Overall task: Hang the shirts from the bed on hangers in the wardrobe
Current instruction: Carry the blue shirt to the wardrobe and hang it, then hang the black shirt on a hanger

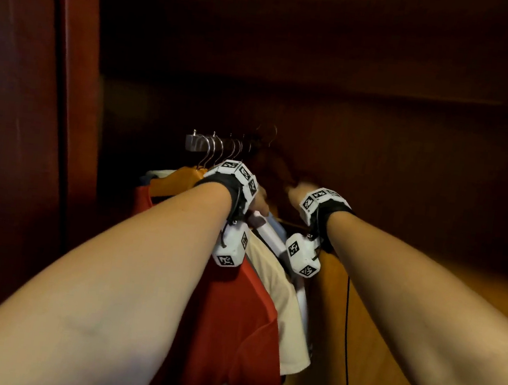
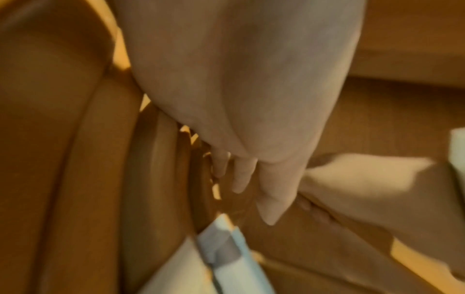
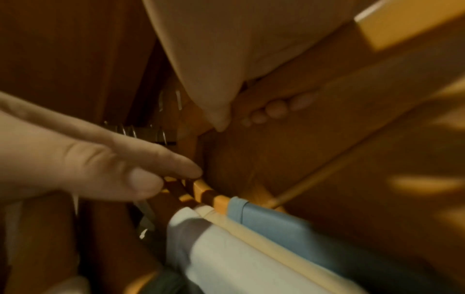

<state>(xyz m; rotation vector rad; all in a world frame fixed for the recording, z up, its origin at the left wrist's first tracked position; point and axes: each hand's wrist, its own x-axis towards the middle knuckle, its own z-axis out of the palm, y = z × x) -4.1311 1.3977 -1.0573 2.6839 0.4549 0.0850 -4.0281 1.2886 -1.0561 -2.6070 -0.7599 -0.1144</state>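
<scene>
Inside the wardrobe, several hooks hang on the metal rail [image 1: 198, 143]. On it hang a red shirt [image 1: 231, 317], a cream shirt [image 1: 279, 291], a white shirt [image 3: 226, 258] and a light blue shirt [image 3: 276, 220] on wooden hangers [image 3: 208, 191]. My left hand [image 1: 259, 204] reaches in with straight fingers [image 2: 241, 179] against the hanger tops. My right hand [image 1: 294, 191] grips the top of a hanger carrying a brown shirt [image 3: 276, 159], thumb on one side and curled fingers [image 3: 276, 109] on the other. Its hook [image 1: 271, 132] stands just above the far end of the rail.
The dark red wardrobe side panel [image 1: 69, 73] stands at the left and a shelf [image 1: 323, 85] runs above the rail. A black cable [image 1: 347, 347] hangs from my right wrist. The wardrobe's back is dark.
</scene>
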